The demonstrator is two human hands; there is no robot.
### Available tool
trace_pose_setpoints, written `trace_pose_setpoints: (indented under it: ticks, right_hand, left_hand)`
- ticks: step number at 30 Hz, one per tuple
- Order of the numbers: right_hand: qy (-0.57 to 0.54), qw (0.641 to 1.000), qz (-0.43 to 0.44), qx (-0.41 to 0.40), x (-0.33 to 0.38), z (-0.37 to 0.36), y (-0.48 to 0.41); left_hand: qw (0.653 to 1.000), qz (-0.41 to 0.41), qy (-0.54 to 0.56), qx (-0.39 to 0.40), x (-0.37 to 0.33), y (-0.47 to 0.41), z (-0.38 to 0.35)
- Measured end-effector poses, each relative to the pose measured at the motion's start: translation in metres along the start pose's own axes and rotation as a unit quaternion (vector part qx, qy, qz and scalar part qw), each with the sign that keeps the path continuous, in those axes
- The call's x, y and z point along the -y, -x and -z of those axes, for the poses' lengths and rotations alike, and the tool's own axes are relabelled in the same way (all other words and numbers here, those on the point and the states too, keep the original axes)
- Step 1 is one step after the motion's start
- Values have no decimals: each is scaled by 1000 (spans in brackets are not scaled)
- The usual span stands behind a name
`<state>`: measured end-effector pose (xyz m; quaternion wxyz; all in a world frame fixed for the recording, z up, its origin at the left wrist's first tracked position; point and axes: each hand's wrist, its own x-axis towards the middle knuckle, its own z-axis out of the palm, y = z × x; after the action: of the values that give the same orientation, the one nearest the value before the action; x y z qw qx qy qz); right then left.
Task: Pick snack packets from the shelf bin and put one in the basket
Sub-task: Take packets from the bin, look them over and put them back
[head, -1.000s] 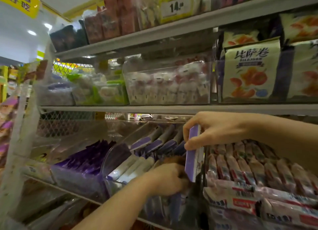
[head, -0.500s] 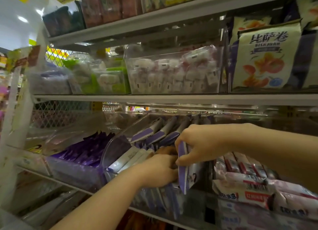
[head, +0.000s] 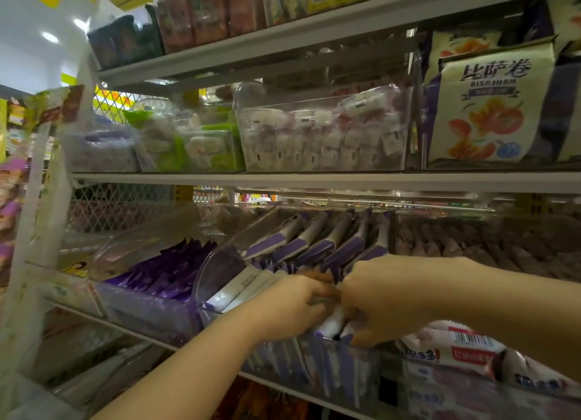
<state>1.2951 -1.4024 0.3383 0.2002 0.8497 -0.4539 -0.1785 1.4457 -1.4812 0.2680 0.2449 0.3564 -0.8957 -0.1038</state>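
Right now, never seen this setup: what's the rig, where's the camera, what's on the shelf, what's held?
No machine here: a person works with two bare hands. Every picture comes from one wide-angle camera worn on the head, looking forward and down, so both arms enter from below. The left hand and the right hand meet in a clear plastic bin on grey metal store shelving, full of flat purple-and-white snack packets. Their fingers are curled among the packets, and the white end of one packet shows between them; which hand grips it I cannot tell. Left of that bin lie dark purple packets, right of it pink-and-white packets. No basket is in view.
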Motion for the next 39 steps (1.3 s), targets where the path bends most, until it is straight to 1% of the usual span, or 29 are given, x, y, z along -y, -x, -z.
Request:
trace_pose_setpoints:
  ticks: [2, 3, 4, 5, 8, 10, 12, 15, 18, 20, 23, 26, 28, 31, 33, 34, 36, 38, 39]
  right_hand:
    - [-24, 998, -10, 57, -4, 10, 0]
    - [-52, 996, -19, 70, -8, 16, -2]
    - [-80, 995, -27, 62, -13, 21, -5]
    - [-101, 994, -30, 34, -17, 25, -8]
    - [-142, 983, -39, -113, -24, 29, -26]
    - [-121, 975, -56, -177, -20, 28, -44]
    - [-71, 973, -69, -209, -15, 26, -65]
    - [-17, 971, -92, -222, -11, 28, -98]
    - [-1, 973, -143, -184, -11, 32, -125]
    - [15, 972, -165, -169, -11, 32, -137]
    - [17, 965, -178, -190, -12, 28, -148]
    - [8, 959, -187, -215, -12, 27, -150]
    - [-19, 957, -197, -210, -12, 32, -147]
    - [-48, 954, -207, -210, -8, 47, -131]
    - [-56, 949, -187, -246, -1, 55, -110]
    - [-56, 944, -171, -276, 4, 56, -97]
    - [-65, 926, -133, -347, 17, 56, -72]
    - [-117, 903, -84, -404, 36, 51, -49]
    - [-144, 893, -59, -423, 48, 47, -40]
  left_hand:
    - [1000, -7, -2, -9, 1, 6, 1]
    - [1000, -12, -8, -18, 2, 9, 2]
    - [999, -17, -17, -31, 3, 13, 2]
    - [998, -19, -28, -48, 4, 17, 2]
    - [988, -13, -96, -120, 8, 34, 3]
    - [972, -23, -164, -167, 11, 47, 5]
    - [956, -32, -214, -198, 15, 59, 10]
    - [948, 8, -257, -189, 25, 76, 18]
    - [940, 72, -294, -159, 36, 88, 26]
    - [942, 111, -289, -132, 42, 92, 31]
    - [951, 133, -259, -105, 48, 96, 33]
    - [955, 135, -239, -108, 51, 96, 32]
    - [959, 137, -218, -115, 51, 95, 31]
    - [966, 127, -157, -161, 52, 97, 34]
    - [963, 114, -120, -213, 53, 100, 38]
    - [959, 110, -92, -246, 52, 102, 40]
    - [942, 120, -2, -314, 46, 106, 47]
    - [910, 144, 139, -364, 33, 111, 53]
    - [884, 157, 227, -378, 25, 114, 56]
